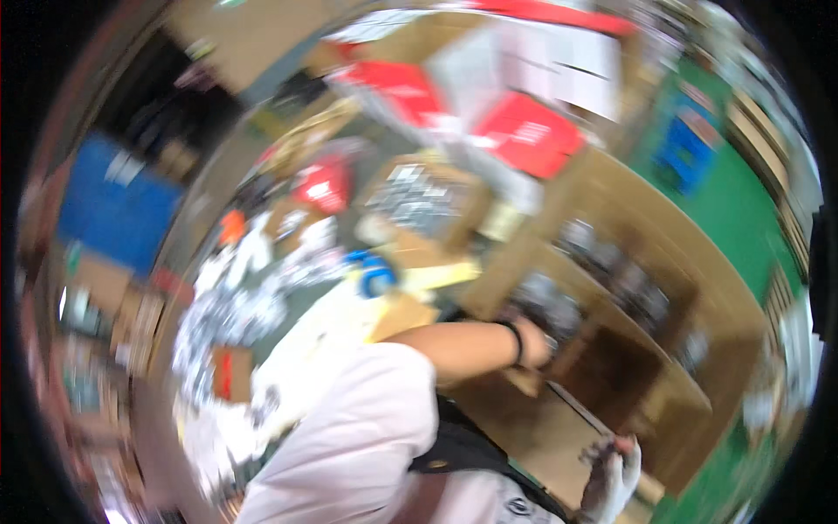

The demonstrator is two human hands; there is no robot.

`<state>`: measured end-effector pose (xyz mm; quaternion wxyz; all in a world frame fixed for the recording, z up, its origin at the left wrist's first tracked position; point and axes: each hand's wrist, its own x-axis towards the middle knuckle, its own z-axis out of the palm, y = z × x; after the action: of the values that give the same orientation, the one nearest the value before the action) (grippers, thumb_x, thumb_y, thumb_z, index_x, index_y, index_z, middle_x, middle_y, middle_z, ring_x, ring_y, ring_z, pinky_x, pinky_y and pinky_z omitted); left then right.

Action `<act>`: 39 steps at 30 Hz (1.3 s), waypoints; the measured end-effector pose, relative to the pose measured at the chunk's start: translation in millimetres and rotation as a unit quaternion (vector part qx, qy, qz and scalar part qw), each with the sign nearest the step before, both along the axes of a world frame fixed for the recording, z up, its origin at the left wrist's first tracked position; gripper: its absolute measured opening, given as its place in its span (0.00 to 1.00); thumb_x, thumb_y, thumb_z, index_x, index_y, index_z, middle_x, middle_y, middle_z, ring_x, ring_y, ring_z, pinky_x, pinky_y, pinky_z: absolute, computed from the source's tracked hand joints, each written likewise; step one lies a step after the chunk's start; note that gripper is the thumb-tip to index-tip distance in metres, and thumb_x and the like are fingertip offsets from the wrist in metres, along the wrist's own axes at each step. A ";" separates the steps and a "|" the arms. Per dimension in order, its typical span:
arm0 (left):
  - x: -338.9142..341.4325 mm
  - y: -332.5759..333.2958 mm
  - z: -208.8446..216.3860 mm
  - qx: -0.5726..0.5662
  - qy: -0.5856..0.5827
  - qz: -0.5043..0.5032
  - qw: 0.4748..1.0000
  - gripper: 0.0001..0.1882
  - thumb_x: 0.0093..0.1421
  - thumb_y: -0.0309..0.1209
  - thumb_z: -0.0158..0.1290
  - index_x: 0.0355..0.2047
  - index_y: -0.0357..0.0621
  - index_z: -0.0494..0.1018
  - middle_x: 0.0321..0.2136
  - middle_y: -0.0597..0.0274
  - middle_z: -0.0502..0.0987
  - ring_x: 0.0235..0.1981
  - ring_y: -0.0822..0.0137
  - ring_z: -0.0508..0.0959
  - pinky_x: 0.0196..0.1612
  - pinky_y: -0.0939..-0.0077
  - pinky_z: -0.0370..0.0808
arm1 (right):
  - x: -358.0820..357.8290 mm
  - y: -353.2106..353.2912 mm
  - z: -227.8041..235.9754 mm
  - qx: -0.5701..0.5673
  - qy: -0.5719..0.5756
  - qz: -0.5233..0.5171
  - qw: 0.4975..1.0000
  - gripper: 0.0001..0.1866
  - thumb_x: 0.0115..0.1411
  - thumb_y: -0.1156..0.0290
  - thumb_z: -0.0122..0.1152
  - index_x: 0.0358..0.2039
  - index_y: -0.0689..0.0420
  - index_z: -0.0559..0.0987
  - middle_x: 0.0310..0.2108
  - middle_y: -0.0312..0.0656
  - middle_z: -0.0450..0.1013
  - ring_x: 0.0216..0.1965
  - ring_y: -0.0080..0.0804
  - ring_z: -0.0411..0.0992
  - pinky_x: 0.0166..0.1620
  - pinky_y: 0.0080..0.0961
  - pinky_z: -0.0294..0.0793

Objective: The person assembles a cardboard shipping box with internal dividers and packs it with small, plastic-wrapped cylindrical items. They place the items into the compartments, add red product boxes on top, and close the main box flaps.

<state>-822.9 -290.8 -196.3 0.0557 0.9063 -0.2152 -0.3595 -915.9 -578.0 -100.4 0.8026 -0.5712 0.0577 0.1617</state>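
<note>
My left forearm, in a white sleeve and with a black wristband (518, 342), reaches across the near side of a large cardboard box (646, 205). My left hand (537, 343) is at the edge of one of its compartments; blur and the box hide its fingers. In the nearest compartments lie clear-wrapped items (546, 304), too smeared to name. My right hand (618, 479), with a white covering and bare fingertips, is at the lower right beside the box. Its fingers close on a small dark greyish thing that I cannot make out.
To the left, a cluttered table holds crumpled clear plastic (231, 319), a blue tape roll (377, 276) and an open carton of silvery packets (417, 199). Red-and-white boxes (528, 135) stand at the far side. Green floor (729, 231) lies to the right, with a blue object (685, 153).
</note>
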 end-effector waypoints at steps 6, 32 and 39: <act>-144.4 92.4 169.5 -0.578 -0.256 0.229 0.741 0.13 0.62 0.37 0.53 0.37 0.40 0.76 0.33 0.53 0.78 0.37 0.51 0.78 0.40 0.64 0.74 | -18.8 91.5 27.9 0.144 0.120 0.248 0.950 0.16 0.60 0.67 0.60 0.46 0.58 0.72 0.34 0.41 0.71 0.35 0.31 0.70 0.40 0.26 0.73; -557.8 367.0 -10.6 0.061 -0.152 0.779 0.605 0.39 0.55 0.53 0.55 0.63 0.53 0.57 0.53 0.55 0.65 0.51 0.54 0.71 0.48 0.30 0.59 | -229.7 708.2 51.0 -0.254 -0.220 0.797 0.501 0.11 0.60 0.71 0.57 0.43 0.60 0.77 0.37 0.43 0.78 0.39 0.30 0.77 0.43 0.25 0.75; -582.7 322.2 12.0 -0.055 -0.241 0.781 0.573 0.45 0.46 0.49 0.65 0.62 0.52 0.60 0.58 0.48 0.59 0.59 0.47 0.61 0.50 0.42 0.63 | -209.2 700.1 -86.9 -0.435 -0.534 0.631 0.357 0.29 0.52 0.57 0.64 0.50 0.61 0.70 0.42 0.59 0.73 0.44 0.56 0.73 0.48 0.44 0.74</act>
<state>-1405.6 31.5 -184.3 0.3106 0.7710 0.5518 0.0678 -1125.1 122.1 -187.3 -0.0333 -0.6754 -0.6984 0.2342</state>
